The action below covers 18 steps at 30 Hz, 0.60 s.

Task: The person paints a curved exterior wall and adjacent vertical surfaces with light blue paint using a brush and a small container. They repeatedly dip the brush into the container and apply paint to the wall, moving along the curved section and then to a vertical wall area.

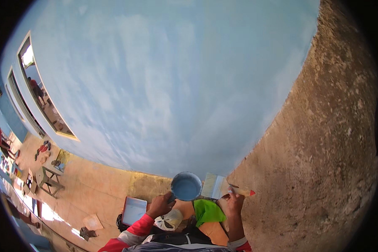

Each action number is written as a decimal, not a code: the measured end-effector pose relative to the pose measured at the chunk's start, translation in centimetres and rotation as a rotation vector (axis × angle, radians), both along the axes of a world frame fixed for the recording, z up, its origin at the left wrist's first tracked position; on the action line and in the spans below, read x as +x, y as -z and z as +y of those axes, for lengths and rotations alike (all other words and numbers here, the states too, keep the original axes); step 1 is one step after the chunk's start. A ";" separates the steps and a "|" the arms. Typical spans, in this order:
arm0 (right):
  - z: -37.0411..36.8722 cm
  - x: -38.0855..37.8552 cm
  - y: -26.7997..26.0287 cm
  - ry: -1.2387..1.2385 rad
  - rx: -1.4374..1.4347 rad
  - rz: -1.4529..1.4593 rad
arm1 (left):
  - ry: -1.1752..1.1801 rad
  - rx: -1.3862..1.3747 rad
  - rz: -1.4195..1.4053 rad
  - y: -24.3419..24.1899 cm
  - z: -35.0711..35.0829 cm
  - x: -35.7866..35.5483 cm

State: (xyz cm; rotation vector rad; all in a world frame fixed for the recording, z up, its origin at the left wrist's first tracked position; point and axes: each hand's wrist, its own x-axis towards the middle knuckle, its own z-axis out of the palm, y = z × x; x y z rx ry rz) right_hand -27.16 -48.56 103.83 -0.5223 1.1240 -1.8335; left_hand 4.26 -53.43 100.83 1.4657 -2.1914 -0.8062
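My left hand point(161, 204) grips the short handle of a round paint pot point(186, 186), which has blue paint inside and smears on its rim. In my right hand point(233, 201) is a wide flat paintbrush point(214, 186), held by its pale wooden handle with a red tip. The bristles point left, close beside the pot's right rim. Before me rises a wall point(163, 88) with patchy light blue paint. The brush appears apart from the pot; whether its bristles touch the wall I cannot tell.
A paint tray point(134, 210), a knotted plastic bag point(169, 219) and a bright green cloth point(208, 211) lie below my hands. Rough brown wall point(318, 135) adjoins at right. Left are a stool point(49, 182), a window point(45, 91), several shoes point(43, 149) and a person point(3, 143).
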 end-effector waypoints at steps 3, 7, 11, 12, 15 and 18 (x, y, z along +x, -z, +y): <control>-2.5 -2.1 -2.2 0.008 -0.086 0.159 | 0.024 -0.077 -0.029 -0.6 -2.2 -2.1; -6.1 -5.3 -3.6 -0.029 -0.149 0.456 | 0.070 -0.204 -0.010 -2.6 -5.1 -3.5; -8.9 -4.1 -8.6 -0.047 -0.285 0.522 | 0.046 -0.201 -0.068 -5.9 -6.9 -2.9; -9.8 -3.8 -10.0 -0.026 -0.306 0.622 | 0.051 -0.143 -0.082 -7.9 -6.9 -2.7; -11.2 -2.0 -14.7 -0.046 -0.372 0.808 | 0.049 -0.255 -0.047 -9.7 -7.4 -2.0; -12.1 0.2 -18.2 -0.183 -0.319 1.099 | 0.050 -0.231 -0.044 -10.9 -7.5 -1.7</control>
